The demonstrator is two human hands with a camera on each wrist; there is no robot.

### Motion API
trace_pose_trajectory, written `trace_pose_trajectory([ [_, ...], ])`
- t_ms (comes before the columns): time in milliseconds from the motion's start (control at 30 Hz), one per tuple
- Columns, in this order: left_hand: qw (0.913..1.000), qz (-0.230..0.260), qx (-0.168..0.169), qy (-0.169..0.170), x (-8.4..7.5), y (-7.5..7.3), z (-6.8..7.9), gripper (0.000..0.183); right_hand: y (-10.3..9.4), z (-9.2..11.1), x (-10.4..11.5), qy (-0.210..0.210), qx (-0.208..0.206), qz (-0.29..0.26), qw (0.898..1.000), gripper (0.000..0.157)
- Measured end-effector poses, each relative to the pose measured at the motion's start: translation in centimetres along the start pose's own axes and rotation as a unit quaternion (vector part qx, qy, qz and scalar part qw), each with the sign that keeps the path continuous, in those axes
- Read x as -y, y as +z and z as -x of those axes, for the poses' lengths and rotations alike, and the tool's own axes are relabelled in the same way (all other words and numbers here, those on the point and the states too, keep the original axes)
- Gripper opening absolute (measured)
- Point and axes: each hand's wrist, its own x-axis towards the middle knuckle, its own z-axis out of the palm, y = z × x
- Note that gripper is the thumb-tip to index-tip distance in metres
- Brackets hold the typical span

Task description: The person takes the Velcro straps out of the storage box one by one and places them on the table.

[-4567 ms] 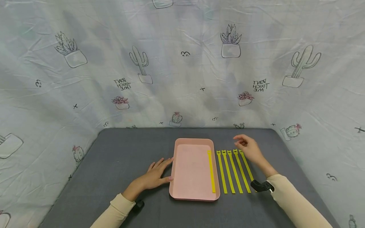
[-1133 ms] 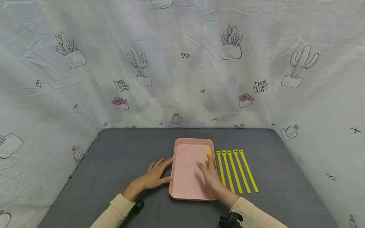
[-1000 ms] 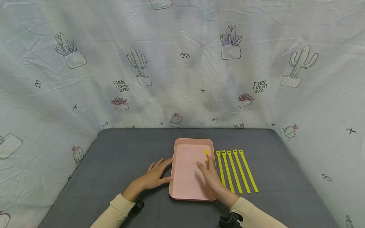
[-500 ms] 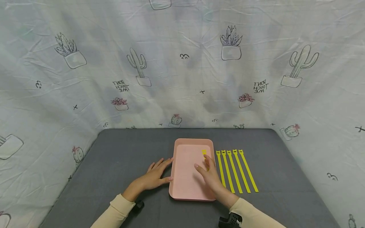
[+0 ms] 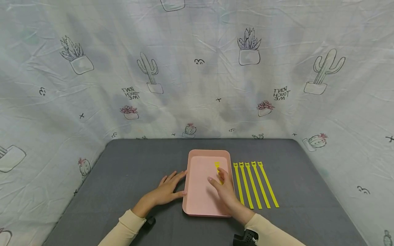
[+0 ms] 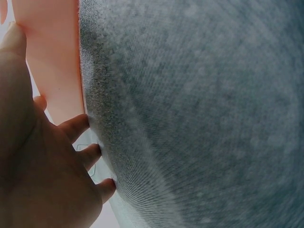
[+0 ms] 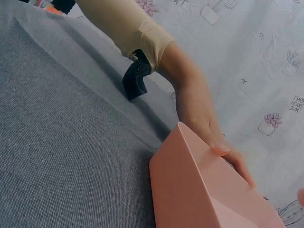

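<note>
A pink tray lies on the grey table. My left hand rests beside it, fingers spread on the tabletop, its thumb and a fingertip touching the tray's left edge; the left wrist view shows this hand from close by. Inside the tray lies a yellow strap cable tie with a slotted head. My right hand reaches over the tray's right rim, fingers touching the tie and thumb held apart from them. Hand and wrist cover the tie's lower part. In the right wrist view the tray wall fills the lower middle.
Several more yellow cable ties lie side by side on the grey table, right of the tray and close to my right wrist. A pale curtain with cactus drawings hangs behind the table and along both sides.
My right hand has come from over the row at the right into the tray. The tie there has slid left from near the right wall. My left hand has stayed put.
</note>
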Motion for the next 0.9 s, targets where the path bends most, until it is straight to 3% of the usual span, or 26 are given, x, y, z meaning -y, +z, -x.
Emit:
trace_pose_trajectory([
  [333, 1.0000, -0.008, -0.005, 0.001, 0.4, 0.5, -0.1, 0.080, 1.2, 0.1, 0.3, 0.002, -0.017, -0.009, 1.000, 0.069],
  [600, 0.9999, -0.013, -0.009, 0.005, 0.4, 0.6, 0.0, 0.081, 1.7, 0.4, 0.6, 0.008, -0.005, -0.042, 0.999, 0.069],
  [900, 0.9998, -0.015, -0.011, 0.006, 0.5, 0.6, 0.0, 0.080, 1.2, -0.2, 0.1, -0.020, -0.025, 0.015, 0.999, 0.055],
])
